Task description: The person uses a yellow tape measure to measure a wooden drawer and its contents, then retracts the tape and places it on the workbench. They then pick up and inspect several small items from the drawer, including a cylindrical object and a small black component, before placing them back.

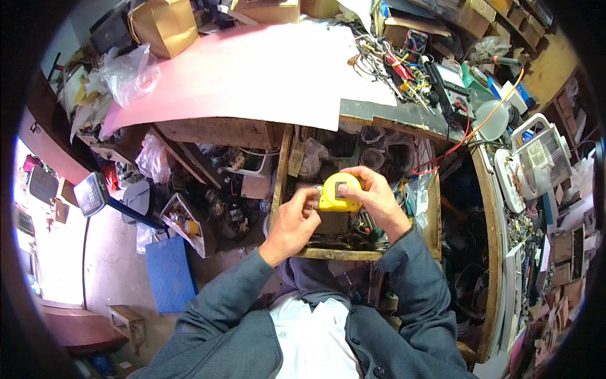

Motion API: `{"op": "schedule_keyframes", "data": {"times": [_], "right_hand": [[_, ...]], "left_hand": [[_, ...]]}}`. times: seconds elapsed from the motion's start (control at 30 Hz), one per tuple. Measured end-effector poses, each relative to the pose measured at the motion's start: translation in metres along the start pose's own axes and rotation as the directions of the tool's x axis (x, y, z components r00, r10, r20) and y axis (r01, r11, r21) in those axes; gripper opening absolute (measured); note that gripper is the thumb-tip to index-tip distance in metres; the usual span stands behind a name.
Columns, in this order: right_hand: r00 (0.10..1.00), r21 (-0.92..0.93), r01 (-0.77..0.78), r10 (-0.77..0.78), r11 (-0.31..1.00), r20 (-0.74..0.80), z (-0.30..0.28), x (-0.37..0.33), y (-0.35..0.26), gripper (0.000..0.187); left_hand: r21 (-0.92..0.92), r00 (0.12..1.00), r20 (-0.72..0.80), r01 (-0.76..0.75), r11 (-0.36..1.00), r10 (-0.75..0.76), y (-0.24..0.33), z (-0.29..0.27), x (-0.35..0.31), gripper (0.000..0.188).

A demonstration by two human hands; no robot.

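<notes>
Tape measure [331,201], yellow-cased and squat, sits in the person's right hand [380,202], raised over an open wooden drawer [341,255] under the bench. From where I stand, that hand is wrapped around the case's right side, thumb laid across the dark square on its face. The left hand [291,226] is half curled, fingertips close against the case's left edge; I can't tell whether they pinch the tape's end or merely touch the shell.

I'd expect it to feel compact and fairly light, with a stiff shell that shrugs off a firm squeeze, though smooth plastic might slide in dry fingers. Best hold, to my eye, is around the rounded side, palm behind it, leaving the left edge free.

Beneath, the drawer is crowded: round clear cups [372,158] toward the back, a pale plastic bag [312,156] at the back left, plastic packets [416,194] along the right, thin tools near the front. Off to the left, an open box [178,216] on the floor holds jumbled small things, one yellowish. On the right, a clear lidded bin [544,155] stands tilted; its contents are hard to make out.
</notes>
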State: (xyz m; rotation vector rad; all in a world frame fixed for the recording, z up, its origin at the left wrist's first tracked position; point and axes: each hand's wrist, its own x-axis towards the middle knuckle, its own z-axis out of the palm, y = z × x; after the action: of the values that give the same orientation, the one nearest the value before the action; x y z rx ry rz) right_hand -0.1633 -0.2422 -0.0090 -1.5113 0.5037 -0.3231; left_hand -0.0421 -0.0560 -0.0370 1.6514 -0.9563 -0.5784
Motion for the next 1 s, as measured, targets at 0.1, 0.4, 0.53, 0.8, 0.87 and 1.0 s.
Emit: {"op": "schedule_keyframes", "data": {"times": [0.1, 0.4, 0.53, 0.8, 0.87, 1.0], "right_hand": [[0.995, 0.061, 0.093, -0.090, 0.994, -0.044, -0.001, 0.003, 0.004, 0.040], [0.987, 0.070, 0.112, -0.103, 0.991, -0.121, -0.002, 0.003, 0.004, 0.044], [0.990, 0.135, 0.005, 0.015, 0.991, -0.142, -0.004, 0.005, 0.003, 0.043], [0.990, 0.106, -0.028, 0.042, 0.994, -0.135, 0.000, 0.000, -0.004, 0.042], [0.992, 0.109, -0.039, 0.052, 0.993, -0.119, 0.000, 0.001, -0.002, 0.042], [0.991, 0.078, -0.048, 0.058, 0.996, -0.119, 0.000, 0.002, -0.001, 0.037]], "left_hand": [[-0.024, 0.987, -0.149, -0.067, 0.997, 0.063, 0.003, 0.002, -0.002, 0.043], [-0.161, 0.982, -0.187, -0.040, 0.986, 0.009, -0.002, 0.002, -0.002, 0.041], [-0.171, 0.983, -0.186, -0.022, 0.985, -0.010, 0.001, 0.003, -0.001, 0.042], [-0.257, 0.983, -0.174, 0.016, 0.966, -0.063, 0.004, 0.003, -0.002, 0.041], [-0.300, 0.983, -0.160, 0.043, 0.953, -0.095, 0.005, 0.002, -0.002, 0.042], [-0.232, 0.986, -0.162, 0.012, 0.973, -0.051, 0.003, 0.000, -0.003, 0.039]]}}
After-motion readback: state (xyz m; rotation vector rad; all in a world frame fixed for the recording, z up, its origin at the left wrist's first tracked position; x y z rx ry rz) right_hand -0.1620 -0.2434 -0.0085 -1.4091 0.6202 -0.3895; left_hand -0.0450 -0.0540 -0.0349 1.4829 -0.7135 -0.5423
